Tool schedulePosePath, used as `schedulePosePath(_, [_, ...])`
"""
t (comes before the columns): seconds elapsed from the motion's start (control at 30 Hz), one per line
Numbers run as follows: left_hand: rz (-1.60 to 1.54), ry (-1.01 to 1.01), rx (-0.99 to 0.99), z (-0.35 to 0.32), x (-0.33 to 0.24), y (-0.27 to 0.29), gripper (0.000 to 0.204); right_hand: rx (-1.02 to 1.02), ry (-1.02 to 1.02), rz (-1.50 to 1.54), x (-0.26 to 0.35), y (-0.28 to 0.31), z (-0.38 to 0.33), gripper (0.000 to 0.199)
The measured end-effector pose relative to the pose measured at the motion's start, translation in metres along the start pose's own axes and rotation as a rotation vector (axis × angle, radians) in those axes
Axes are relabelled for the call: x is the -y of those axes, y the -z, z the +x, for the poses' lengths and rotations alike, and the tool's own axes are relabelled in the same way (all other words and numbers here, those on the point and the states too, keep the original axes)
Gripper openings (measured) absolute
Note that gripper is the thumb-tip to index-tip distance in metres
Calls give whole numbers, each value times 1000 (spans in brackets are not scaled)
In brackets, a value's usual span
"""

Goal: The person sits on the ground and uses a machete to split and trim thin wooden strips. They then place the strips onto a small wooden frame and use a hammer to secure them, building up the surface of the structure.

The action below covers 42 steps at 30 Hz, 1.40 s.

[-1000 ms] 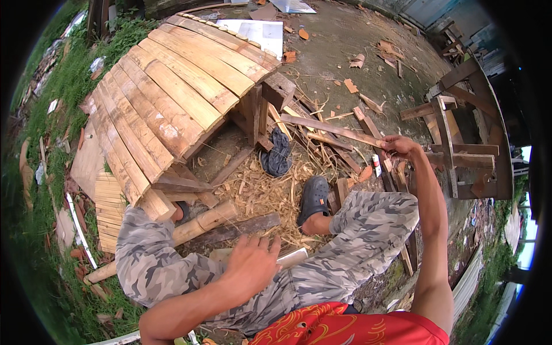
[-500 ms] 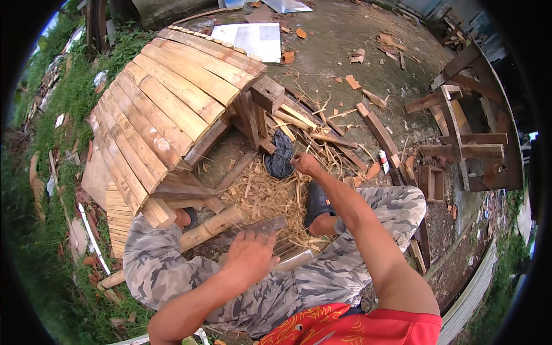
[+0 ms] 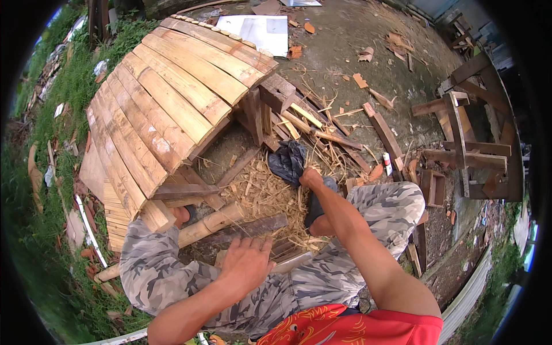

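A crumpled black plastic bag (image 3: 286,161) lies over the wood shavings (image 3: 259,187) between my feet. My right hand (image 3: 311,179) is closed on its lower right edge, and the plastic stretches toward my fingers. Whatever the bag holds is hidden. My left hand (image 3: 247,263) hangs palm down over my lap with its fingers stretched out and nothing visible in it. Just beyond those fingers lie a dark wooden plank (image 3: 247,229) and a round bamboo pole (image 3: 213,224).
A slatted bamboo roof on a wooden frame (image 3: 167,109) stands close on the left. Beyond the bag lie several wood strips (image 3: 328,138). A red and white tube (image 3: 387,163) and a small wooden box (image 3: 432,185) sit on the right, near a wooden frame (image 3: 468,146).
My right hand has moved slightly right and nearer to me, pulling the bag's edge along; the bag looks more spread out. My left hand has barely moved. The view has shifted slightly.
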<state>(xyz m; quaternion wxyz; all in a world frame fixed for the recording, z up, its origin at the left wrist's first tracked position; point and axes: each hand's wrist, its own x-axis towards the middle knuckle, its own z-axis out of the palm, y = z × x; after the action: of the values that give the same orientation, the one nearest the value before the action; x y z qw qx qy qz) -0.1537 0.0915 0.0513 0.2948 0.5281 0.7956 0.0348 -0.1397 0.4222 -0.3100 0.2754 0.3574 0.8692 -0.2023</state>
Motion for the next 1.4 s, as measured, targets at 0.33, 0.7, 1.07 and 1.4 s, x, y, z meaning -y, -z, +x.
schedulePosePath(0.33, [23, -50, 3, -4, -9, 1, 60, 222, 224, 237, 24, -62, -97, 33])
schedulePosePath(0.7, [-93, 10, 74, 0, 1, 2, 60, -381, -283, 710, 18, 6, -89, 43])
schedulePosePath(1.07, [-111, 110, 152, 36, 39, -33, 56, -103, 61, 1098, 39, 39, -71, 22])
schedulePosePath(1.4, [-382, 404, 153, 91, 104, -61, 59, 91, 407, 890, 116, 9, -125, 14])
